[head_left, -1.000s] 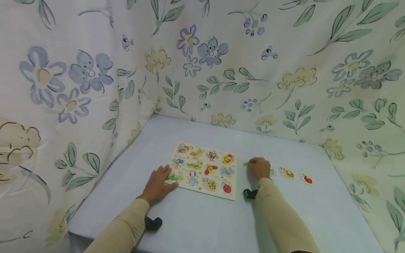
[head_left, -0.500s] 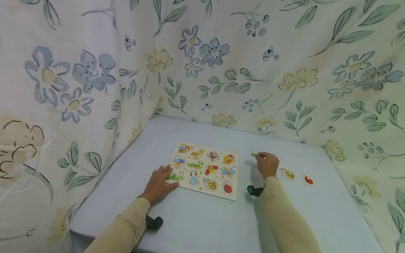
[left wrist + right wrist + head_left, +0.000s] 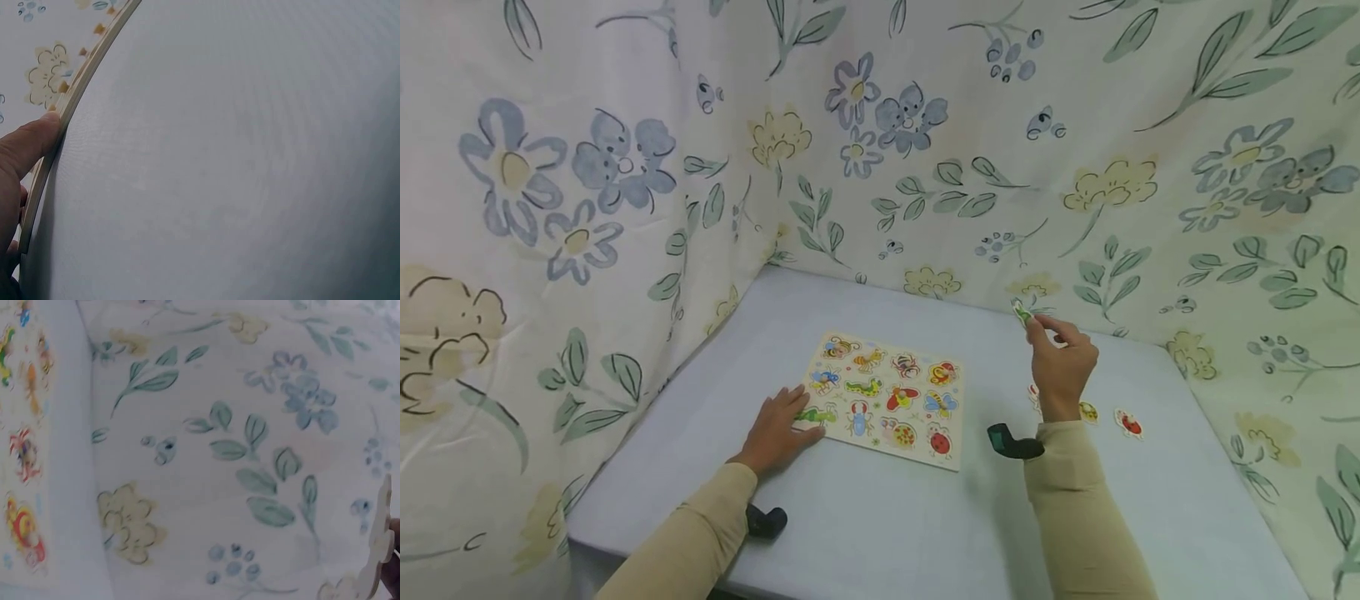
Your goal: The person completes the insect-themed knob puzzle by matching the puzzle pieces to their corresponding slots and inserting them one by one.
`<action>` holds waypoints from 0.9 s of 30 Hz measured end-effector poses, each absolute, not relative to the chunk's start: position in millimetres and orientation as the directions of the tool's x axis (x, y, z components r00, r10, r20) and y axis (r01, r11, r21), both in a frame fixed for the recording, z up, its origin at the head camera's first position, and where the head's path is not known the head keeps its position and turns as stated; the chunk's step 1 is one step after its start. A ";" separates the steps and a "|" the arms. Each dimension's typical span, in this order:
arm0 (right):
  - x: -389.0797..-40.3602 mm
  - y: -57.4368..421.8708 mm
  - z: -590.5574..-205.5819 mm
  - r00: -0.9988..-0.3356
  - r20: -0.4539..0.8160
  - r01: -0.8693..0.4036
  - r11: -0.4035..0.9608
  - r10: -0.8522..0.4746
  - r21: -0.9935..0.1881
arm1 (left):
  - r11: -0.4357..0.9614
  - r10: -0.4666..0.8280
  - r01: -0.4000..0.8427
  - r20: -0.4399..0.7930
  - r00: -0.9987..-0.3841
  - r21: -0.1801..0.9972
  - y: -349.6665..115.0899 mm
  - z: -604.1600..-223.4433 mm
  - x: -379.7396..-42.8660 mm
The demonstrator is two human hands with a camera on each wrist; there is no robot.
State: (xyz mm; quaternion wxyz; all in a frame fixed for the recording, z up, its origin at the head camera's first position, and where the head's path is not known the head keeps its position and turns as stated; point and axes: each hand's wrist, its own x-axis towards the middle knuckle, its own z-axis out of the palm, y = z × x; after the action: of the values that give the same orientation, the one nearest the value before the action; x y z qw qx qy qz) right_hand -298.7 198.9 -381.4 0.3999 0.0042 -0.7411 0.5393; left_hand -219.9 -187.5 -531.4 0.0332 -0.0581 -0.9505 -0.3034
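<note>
My left hand (image 3: 778, 429) rests on the near-left corner of a wooden insect puzzle board (image 3: 917, 452), fingers extended over it. In the left wrist view the thumb (image 3: 34, 140) lies on the edge of the board (image 3: 87, 74). Raised over the table to the right of the board, my right hand (image 3: 1063, 367) pinches a small green puzzle piece (image 3: 1022, 313) between thumb and fingertips. The piece stands tilted upward; the right wrist view catches the pale wooden edge of the puzzle piece (image 3: 378, 550). Colourful insect pictures cover the board.
Right of the board lie a ladybird piece (image 3: 1128, 423), a dotted yellow-green piece (image 3: 1087, 412) half behind the right arm, and another partly hidden piece (image 3: 1033, 394). Floral curtains (image 3: 925, 200) enclose the white table (image 3: 880, 533) at the back and left.
My right hand has lifted the green piece from the table, raising it up and to the right and tilting it upward. The left hand has stayed on the board.
</note>
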 end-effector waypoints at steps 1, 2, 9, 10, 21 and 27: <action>-292.6 194.4 -375.3 -0.668 0.618 -0.467 0.412 0.415 -0.782 | 0.809 0.091 0.133 0.102 -0.991 0.573 -187.5 -531.3 -219.8; -286.7 189.7 -369.6 -0.653 0.641 -0.493 0.416 0.404 -0.764 | 0.809 0.091 0.134 0.103 -0.991 0.572 -187.3 -530.9 -219.6; -233.3 148.8 -325.7 -0.576 0.737 -0.605 0.422 0.353 -0.675 | 0.804 0.091 0.128 0.092 -0.992 0.580 -187.3 -529.7 -220.1; -226.5 143.6 -320.7 -0.563 0.753 -0.629 0.415 0.339 -0.657 | 0.804 0.092 0.130 0.094 -0.991 0.581 -187.6 -529.6 -220.4; -198.1 93.6 -316.3 -0.465 0.873 -0.843 0.228 0.146 -0.487 | 0.799 0.087 0.113 0.072 -0.994 0.591 -189.3 -528.0 -223.8; -216.9 66.1 -351.3 -0.507 0.860 -0.830 0.239 0.054 -0.504 | 0.795 0.070 0.091 0.057 -0.996 0.600 -188.3 -531.6 -224.9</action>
State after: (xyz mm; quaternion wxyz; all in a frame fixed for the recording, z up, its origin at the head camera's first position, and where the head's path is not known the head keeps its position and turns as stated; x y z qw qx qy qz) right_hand -216.9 66.1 -351.3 0.4048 0.2875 -0.6751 0.5457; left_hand -224.9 -188.3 -531.6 0.0161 -0.0424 -0.9472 -0.3175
